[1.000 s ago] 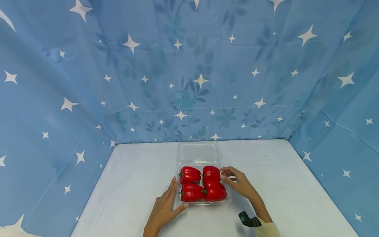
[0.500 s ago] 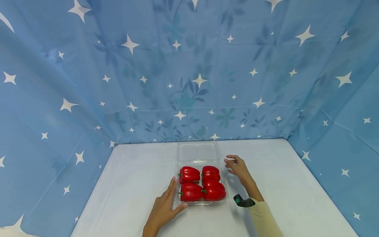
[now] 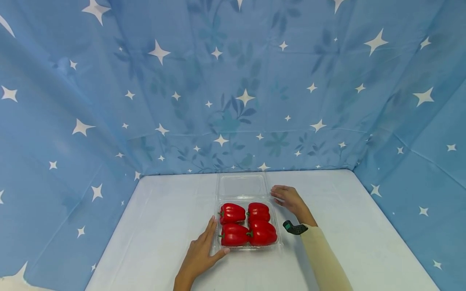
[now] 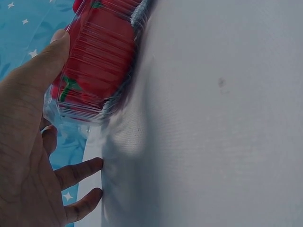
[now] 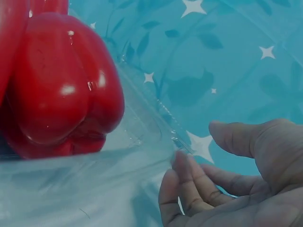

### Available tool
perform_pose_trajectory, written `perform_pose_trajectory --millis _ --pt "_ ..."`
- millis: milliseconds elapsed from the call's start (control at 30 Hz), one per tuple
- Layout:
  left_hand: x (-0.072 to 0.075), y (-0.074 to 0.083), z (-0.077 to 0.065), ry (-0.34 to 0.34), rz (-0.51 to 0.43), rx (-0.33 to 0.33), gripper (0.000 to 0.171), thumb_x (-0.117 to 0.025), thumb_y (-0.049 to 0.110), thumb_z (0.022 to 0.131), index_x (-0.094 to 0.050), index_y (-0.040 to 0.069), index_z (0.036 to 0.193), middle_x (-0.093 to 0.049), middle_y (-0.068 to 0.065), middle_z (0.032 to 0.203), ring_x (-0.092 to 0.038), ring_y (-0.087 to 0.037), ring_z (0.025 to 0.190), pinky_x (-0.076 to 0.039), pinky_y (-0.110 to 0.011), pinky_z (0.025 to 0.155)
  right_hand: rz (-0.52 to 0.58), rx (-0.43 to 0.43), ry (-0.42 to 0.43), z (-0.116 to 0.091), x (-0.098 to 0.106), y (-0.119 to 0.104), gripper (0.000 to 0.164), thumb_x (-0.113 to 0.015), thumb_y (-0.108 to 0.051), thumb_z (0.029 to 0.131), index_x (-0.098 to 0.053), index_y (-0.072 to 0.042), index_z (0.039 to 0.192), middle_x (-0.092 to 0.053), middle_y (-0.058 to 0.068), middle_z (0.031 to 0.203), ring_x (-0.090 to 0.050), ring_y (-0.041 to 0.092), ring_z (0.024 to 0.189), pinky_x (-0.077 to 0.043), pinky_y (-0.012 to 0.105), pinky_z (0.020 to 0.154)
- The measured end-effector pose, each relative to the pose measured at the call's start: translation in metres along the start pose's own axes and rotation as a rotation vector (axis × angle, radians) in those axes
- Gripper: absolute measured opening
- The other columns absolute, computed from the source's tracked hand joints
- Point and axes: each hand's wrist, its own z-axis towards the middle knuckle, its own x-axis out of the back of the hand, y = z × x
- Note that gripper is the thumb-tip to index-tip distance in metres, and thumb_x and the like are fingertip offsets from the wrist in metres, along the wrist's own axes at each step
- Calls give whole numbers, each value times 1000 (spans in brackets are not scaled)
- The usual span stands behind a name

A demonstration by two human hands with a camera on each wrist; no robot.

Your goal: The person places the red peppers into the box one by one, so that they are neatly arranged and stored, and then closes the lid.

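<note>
Several red bell peppers (image 3: pixel 263 233) with green stems sit in a clear plastic clamshell box (image 3: pixel 251 247) on the white table. Its transparent lid (image 3: pixel 243 186) lies folded back behind it. My left hand (image 3: pixel 199 255) rests at the box's front left corner, fingers straight along the left side and thumb at the front wall; in the left wrist view the thumb (image 4: pixel 59 40) touches the plastic. Beside the lid's right edge is my right hand (image 3: pixel 290 199), fingers loosely bent and holding nothing. In the right wrist view its fingertips (image 5: pixel 179 161) come right up to the lid's edge.
A white cloth (image 3: pixel 160 218) covers the table. Blue curtains (image 3: pixel 233 89) with white stars hang behind and along both sides. A dark wrist device (image 3: pixel 295 228) sits at the right sleeve (image 3: pixel 324 258).
My right hand has left the box's right side and moved back toward the lid, first swinging outward, then in to the lid's right edge. The left hand stays at the box corner.
</note>
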Motion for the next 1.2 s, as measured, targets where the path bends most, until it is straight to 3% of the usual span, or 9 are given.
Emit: perform_pose_trajectory --millis 233,433,633,733,1033,1200 --pt "1 0 0 -3 12 17 96 -62 67 81 -24 21 156 -25 2 162 -50 -34 134 -47 -65 88 -19 14 4 10 -6 1 48 -56 -17 99 -45 6 140 -54 21 129 -55 27 112 -51 38 97" --pt "1 1 0 -11 10 25 97 -62 68 81 -25 20 156 -26 2 162 -49 -34 134 -47 -65 89 -23 18 23 14 -8 1 46 -57 -12 98 -47 7 139 -62 9 105 -55 22 93 -53 34 86" --pt "-1 1 1 -7 4 14 96 -62 67 81 -26 18 156 -26 1 162 -50 -36 134 -46 -68 88 -42 20 49 13 -8 2 46 -59 -8 95 -49 0 139 -59 25 123 -56 24 91 -54 33 84" --pt "-2 0 1 -6 10 13 97 -62 68 81 -26 19 156 -26 1 162 -50 -35 133 -47 -67 88 -44 32 55 11 -7 1 47 -60 -8 94 -47 -3 140 -57 26 126 -56 25 95 -55 34 87" --pt "-2 1 1 -24 12 29 98 -62 68 80 -25 19 156 -26 1 162 -49 -34 134 -47 -66 89 3 105 62 4 -8 -4 45 -60 -5 92 -47 -2 135 -60 1 96 -56 16 92 -52 37 90" --pt "0 1 1 -35 11 40 98 -61 69 80 -24 20 157 -24 2 162 -48 -34 136 -46 -67 91 14 152 44 1 -6 -6 37 -60 -8 95 -49 -3 130 -60 0 98 -56 17 96 -50 41 94"
